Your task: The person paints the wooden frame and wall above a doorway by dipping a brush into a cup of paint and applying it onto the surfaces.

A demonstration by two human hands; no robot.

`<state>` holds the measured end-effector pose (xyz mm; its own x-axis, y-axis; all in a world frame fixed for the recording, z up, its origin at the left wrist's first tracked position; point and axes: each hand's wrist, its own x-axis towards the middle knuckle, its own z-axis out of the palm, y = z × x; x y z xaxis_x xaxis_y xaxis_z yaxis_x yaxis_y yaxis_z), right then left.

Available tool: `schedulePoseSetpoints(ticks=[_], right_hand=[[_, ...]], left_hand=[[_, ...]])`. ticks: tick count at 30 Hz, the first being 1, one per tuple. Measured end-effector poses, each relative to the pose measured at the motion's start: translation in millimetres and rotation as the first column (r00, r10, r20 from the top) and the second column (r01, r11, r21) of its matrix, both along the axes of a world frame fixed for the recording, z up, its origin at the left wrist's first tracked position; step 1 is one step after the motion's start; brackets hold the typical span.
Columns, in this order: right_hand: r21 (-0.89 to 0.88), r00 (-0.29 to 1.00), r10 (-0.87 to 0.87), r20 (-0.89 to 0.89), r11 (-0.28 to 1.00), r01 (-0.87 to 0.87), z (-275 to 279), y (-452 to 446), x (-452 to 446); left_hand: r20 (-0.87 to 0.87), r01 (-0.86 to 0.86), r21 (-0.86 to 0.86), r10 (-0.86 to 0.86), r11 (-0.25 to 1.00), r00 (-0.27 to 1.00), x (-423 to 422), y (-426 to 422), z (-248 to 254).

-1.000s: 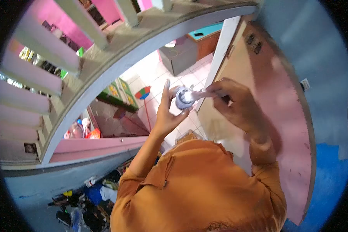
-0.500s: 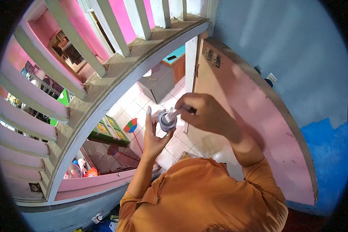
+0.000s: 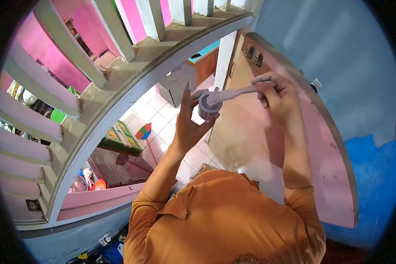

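Progress: mixing appears to be under way. The small ribbed cup (image 3: 205, 111) is in the left hand (image 3: 189, 127), raised in front of the torso and tilted so that its mouth shows. Pale paste (image 3: 213, 99) is inside. The mixing tool (image 3: 238, 92) is coated along much of its length, and its working end is at the cup mouth. The tool is not yet clear of the cup; whether the paste is fully blended cannot be judged.

Finger state: the left thumb and fingers grip the cup, with one finger extended upward. The right hand (image 3: 282, 97) is closed on the outer end of the tool; its fingers carry pale residue.

Not verifiable: the tool tip is hidden, its exact type is masked by the coating, and the fill level and far-side finger contacts cannot be made out.
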<state>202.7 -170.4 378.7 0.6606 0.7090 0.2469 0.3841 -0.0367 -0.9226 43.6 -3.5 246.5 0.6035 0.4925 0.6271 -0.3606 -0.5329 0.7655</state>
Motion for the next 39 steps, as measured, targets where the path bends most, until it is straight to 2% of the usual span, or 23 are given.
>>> schedulePoseSetpoints(ticks=[4,8,10,14,18,20,24,26,28,32,34,36,39], right_hand=[[0.073,0.999,-0.019,-0.049,0.997,0.023,1,-3,2],[0.057,0.993,-0.075,-0.088,0.995,0.080,12,-6,-1],[0.103,0.981,-0.094,-0.171,0.988,0.113,14,-5,5],[0.155,0.992,-0.082,-0.097,0.983,0.096,25,-5,16],[0.103,0.988,-0.145,-0.060,0.983,0.151,42,-5,22],[0.089,0.986,-0.163,-0.039,0.982,0.166,50,-4,24],[0.047,0.980,-0.176,-0.098,0.982,0.181,62,0,25],[0.024,0.976,-0.187,-0.110,0.981,0.191,64,2,28],[-0.056,0.975,-0.218,-0.049,0.975,0.215,65,4,35],[-0.078,0.975,-0.217,-0.041,0.974,0.213,67,3,48],[-0.156,0.976,-0.213,-0.044,0.966,0.204,71,2,49],[-0.150,0.975,-0.217,-0.043,0.966,0.208,75,0,53],[-0.144,0.974,-0.213,-0.079,0.969,0.200,79,-1,58]], left_hand=[[0.009,0.010,-0.010,-0.010,1.000,1.000,8,2,10],[0.063,0.016,-0.027,-0.014,1.000,0.998,26,6,12],[0.051,0.014,-0.031,-0.012,0.999,0.999,32,5,15],[0.081,0.057,-0.084,-0.050,0.995,0.995,50,8,18],[0.116,0.043,-0.037,-0.039,0.998,0.992,67,11,21],[0.132,0.095,-0.058,-0.087,0.994,0.987,75,14,21],[0.160,0.136,-0.055,-0.126,0.989,0.979,86,14,30],[0.162,0.213,-0.167,-0.186,0.963,0.969,93,14,27],[0.178,0.213,-0.143,-0.187,0.966,0.966,98,14,28],[0.170,0.198,-0.114,-0.178,0.973,0.969,103,16,29],[0.167,0.183,-0.091,-0.166,0.979,0.972,106,14,32],[0.164,0.166,-0.071,-0.152,0.984,0.975,113,15,32],[0.241,0.232,-0.101,-0.202,0.968,0.949,125,21,27]])
